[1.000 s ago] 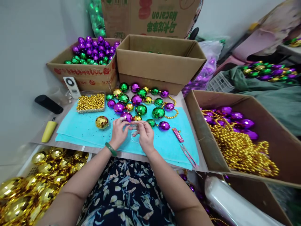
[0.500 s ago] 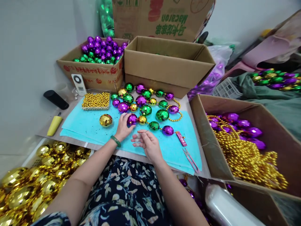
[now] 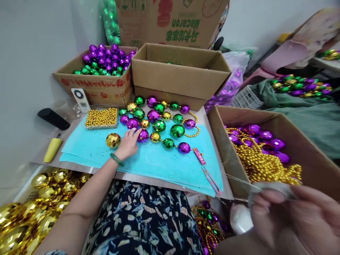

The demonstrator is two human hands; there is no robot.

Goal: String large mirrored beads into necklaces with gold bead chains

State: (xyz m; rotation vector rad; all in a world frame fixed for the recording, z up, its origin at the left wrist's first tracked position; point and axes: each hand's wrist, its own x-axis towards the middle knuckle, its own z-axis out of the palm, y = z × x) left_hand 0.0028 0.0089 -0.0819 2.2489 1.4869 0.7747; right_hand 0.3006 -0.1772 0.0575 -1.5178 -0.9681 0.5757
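My left hand [image 3: 129, 144], with a green bangle [image 3: 117, 159] at its wrist, grips the left side of a shiny purple bead [image 3: 142, 135]. That bead is at the end of a strung row with a gold bead [image 3: 155, 137], a green bead [image 3: 168, 143] and another purple bead [image 3: 184, 147]. Far to the right and close to the camera, my right hand [image 3: 289, 216] is blurred, its fingers pinched on a thin clear thread [image 3: 239, 179]. A loose gold faceted bead [image 3: 113, 140] lies left of my left hand on the blue towel [image 3: 90, 152].
Thread snips [image 3: 211, 180] and a pink packet [image 3: 199, 156] lie at the towel's right. Small gold beads fill a clear tray [image 3: 101, 125]. Cardboard boxes [image 3: 175, 80] line the back; another box [image 3: 225, 156] with gold chains stands right. Large gold beads [image 3: 47, 193] lie lower left.
My right hand has swung from beside the beads far out to the right, drawing the thread with it. My left hand stays at the purple bead. The whole view has shifted slightly.
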